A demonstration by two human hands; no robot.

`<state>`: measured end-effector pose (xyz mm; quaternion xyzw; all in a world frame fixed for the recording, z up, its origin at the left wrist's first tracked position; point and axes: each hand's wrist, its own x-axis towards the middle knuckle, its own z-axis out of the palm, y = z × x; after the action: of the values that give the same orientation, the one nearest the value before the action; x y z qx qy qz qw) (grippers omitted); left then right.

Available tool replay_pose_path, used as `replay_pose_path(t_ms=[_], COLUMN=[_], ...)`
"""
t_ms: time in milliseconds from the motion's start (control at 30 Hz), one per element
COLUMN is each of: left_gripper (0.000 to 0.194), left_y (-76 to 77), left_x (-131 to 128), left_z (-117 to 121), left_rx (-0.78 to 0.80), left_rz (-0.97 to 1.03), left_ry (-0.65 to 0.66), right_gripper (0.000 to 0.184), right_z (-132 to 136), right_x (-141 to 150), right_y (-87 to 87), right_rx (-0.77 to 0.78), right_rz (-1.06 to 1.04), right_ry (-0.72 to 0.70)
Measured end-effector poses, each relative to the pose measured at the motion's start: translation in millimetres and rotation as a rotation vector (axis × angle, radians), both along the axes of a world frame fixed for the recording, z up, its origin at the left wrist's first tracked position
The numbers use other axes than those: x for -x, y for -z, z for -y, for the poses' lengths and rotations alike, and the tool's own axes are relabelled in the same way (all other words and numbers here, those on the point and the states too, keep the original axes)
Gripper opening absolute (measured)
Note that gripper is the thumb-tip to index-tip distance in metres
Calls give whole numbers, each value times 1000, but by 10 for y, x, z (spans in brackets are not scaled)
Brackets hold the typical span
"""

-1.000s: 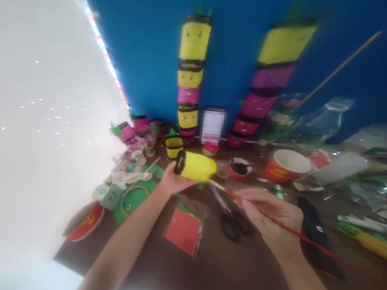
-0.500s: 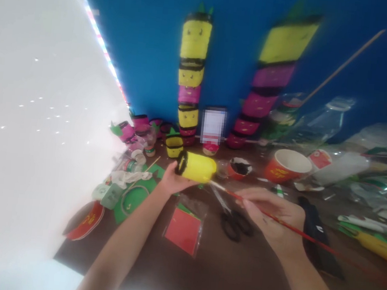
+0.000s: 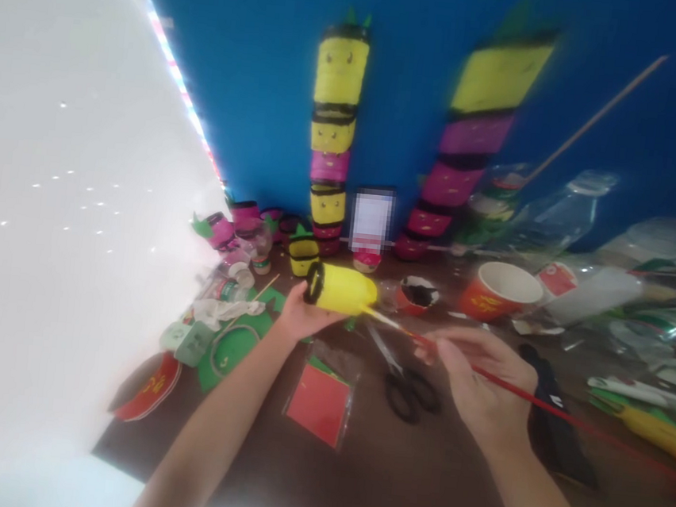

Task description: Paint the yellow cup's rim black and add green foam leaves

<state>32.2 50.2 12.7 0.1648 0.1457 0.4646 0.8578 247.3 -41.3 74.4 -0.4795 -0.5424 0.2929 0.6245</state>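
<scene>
My left hand (image 3: 306, 316) is closed around a yellow bottle piece (image 3: 345, 288) with a black rim, held on its side with the rim to the left. In my right hand (image 3: 478, 376) is a long red paintbrush (image 3: 505, 383), pinched near its ferrule. Its yellow-coated tip meets the lower right part of the yellow piece. Below and between the hands, black-handled scissors (image 3: 411, 392) lie on the table. A clear packet of red paper (image 3: 319, 403) is to the right of my left forearm.
Two stacks of painted cups, a left one (image 3: 334, 134) and a right one (image 3: 458, 161), stand against the blue wall. A red paper cup (image 3: 492, 296), plastic bottles (image 3: 563, 211) and a yellow-handled tool (image 3: 650, 427) crowd the right. Green sheets (image 3: 238, 351) lie left.
My right hand and the paintbrush have shifted slightly, the hand a little to the right. My left hand keeps the yellow piece in nearly the same place.
</scene>
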Motion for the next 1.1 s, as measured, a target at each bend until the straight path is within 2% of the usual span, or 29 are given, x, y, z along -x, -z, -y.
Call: replay_pose_path(t_ms=[167, 633, 1100], left_gripper=[61, 61, 59], left_y=[13, -53, -10], left_x=[-2, -14, 3], left_z=[-4, 22, 7], left_rx=[-3, 2, 24], left_rz=[-6, -27, -18], left_ry=[-11, 18, 34], right_gripper=[11, 8, 6], right_z=[2, 18, -2], right_x=[61, 35, 21], right_y=[5, -17, -15], right_rx=[16, 4, -19], right_rz=[2, 67, 78], right_ry=[-12, -21, -11])
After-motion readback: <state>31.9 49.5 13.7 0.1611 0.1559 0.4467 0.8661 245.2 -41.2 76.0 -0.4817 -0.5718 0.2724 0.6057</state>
